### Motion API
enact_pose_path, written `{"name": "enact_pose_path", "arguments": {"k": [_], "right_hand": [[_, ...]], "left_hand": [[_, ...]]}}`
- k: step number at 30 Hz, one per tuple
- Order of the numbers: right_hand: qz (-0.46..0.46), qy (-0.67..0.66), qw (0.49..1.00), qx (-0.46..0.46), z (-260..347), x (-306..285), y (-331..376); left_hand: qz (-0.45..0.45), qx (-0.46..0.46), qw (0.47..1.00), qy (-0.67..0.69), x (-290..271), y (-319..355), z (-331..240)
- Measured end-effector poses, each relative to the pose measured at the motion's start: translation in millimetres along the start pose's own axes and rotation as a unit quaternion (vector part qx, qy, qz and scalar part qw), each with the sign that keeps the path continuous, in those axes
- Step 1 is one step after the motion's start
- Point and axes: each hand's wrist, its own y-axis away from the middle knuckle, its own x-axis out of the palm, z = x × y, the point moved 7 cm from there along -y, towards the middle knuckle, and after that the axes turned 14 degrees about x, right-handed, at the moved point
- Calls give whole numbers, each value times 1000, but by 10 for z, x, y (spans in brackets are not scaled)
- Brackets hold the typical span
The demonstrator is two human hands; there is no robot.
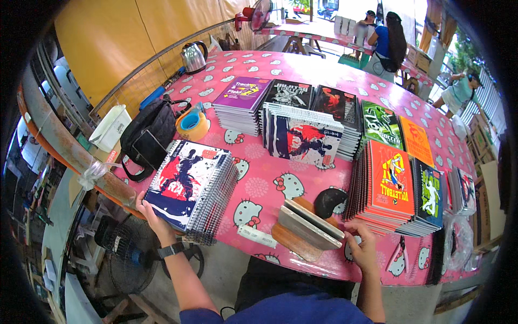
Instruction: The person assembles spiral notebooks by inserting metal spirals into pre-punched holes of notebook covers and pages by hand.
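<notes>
Gripping is seen at the near left: the left hand (150,214) is closed on the near corner of a stack of spiral notebooks (190,183) with a blue, white and red cover, fingers wrapped under its edge. A dark wristwatch (170,250) is worn on that wrist. The stack lies at the near left edge of the pink cartoon-cat tablecloth (270,183), overhanging it slightly.

The right hand (362,247) is laid on the near edge of the orange-covered notebook stack (384,186) at the near right; fingers are bent against the stack's side, but whether anything is actually grasped cannot be told. Just left of this hand, a wooden block tool with grey slabs (305,229) rests on the cloth, and a black rounded object (329,201) lies just beyond it.

Further stacks are recorded across the middle: purple-covered notebooks (242,102), red-and-white ones (302,139), green ones (380,125). At the far left, a black bag (148,135), a roll of tape (192,125) and a steel kettle (194,56) are noted. A person in blue (386,46) is seated well beyond the table.
</notes>
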Motion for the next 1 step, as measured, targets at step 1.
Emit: {"name": "enact_pose_path", "arguments": {"k": [1], "right_hand": [[-2,13,1000,0,-46,25,4]], "left_hand": [[11,10,1000,27,-8,-34,36]]}}
